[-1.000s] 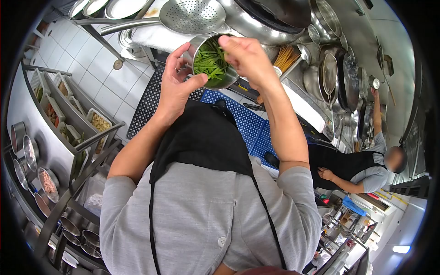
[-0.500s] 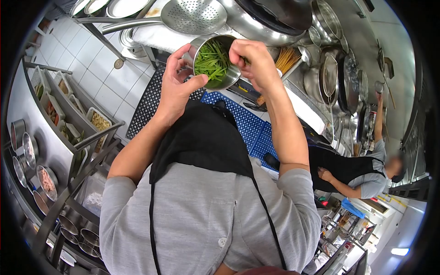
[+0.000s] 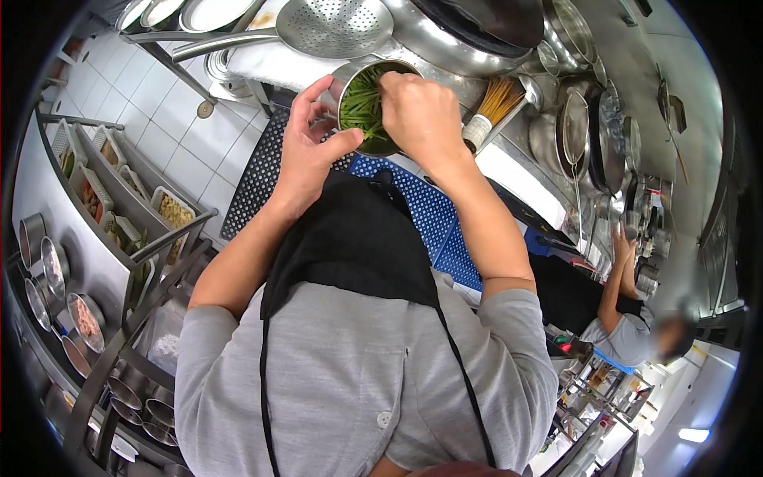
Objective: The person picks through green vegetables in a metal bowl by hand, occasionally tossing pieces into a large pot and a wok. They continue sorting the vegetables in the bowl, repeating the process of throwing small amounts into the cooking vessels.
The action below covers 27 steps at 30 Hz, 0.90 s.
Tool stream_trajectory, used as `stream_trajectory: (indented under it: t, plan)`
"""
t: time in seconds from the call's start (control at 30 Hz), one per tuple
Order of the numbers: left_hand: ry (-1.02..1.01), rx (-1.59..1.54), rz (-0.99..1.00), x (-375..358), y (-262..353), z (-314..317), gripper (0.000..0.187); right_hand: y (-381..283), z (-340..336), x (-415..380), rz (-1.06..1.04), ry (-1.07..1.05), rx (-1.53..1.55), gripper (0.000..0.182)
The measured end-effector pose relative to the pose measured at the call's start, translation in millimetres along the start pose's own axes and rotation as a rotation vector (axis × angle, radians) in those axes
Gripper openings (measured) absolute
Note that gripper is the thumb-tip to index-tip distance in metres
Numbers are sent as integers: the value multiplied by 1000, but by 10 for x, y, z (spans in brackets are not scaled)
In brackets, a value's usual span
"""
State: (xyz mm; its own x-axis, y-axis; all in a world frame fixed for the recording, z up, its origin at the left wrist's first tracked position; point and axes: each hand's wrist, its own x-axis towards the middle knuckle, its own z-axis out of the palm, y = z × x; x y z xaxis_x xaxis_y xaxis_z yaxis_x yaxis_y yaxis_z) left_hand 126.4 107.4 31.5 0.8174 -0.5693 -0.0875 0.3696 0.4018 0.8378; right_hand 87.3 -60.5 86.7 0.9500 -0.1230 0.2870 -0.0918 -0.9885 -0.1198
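Observation:
My left hand [image 3: 318, 135] is closed around the side of a round steel pot [image 3: 383, 148], its thumb over the near rim. Cut green vegetable strips [image 3: 362, 102], like lengths of green onion or beans, lie inside, and the pot tilts toward me. Over its right side, my right hand [image 3: 420, 111] has curled fingers down among the greens. Its fingertips are hidden behind the knuckles. Just beyond the pot lies a perforated steel skimmer [image 3: 337, 29] with a long handle.
A large steel wok [image 3: 433, 44] stands at the back, and a bamboo brush [image 3: 499, 97] lies right of my hand. Ingredient baskets [image 3: 163, 191] line the left counter. To the right, a co-worker [image 3: 612, 338] stands with arms raised. Blue matting [image 3: 413, 207] covers the floor.
My right hand has moved left and down from the pot's right rim into the greens. The bamboo brush shows more fully. The co-worker has shifted, and both arms now reach up.

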Motion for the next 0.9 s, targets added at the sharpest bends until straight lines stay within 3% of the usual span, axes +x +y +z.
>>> stream_trajectory:
  t: [0.17,0.57,0.77,0.9]
  plan:
    - [29,-9,9,45,1,-43,86,76,-96,1,36,2,35,7]
    - [-2,33,31,71,-11,-34,87,-37,-12,66,-151,-193,-33,8]
    - [-3,72,23,87,-15,-100,85,93,-95,74,0,-126,204,13]
    - [41,0,15,95,-6,-73,87,123,-185,74,205,-201,367,13]
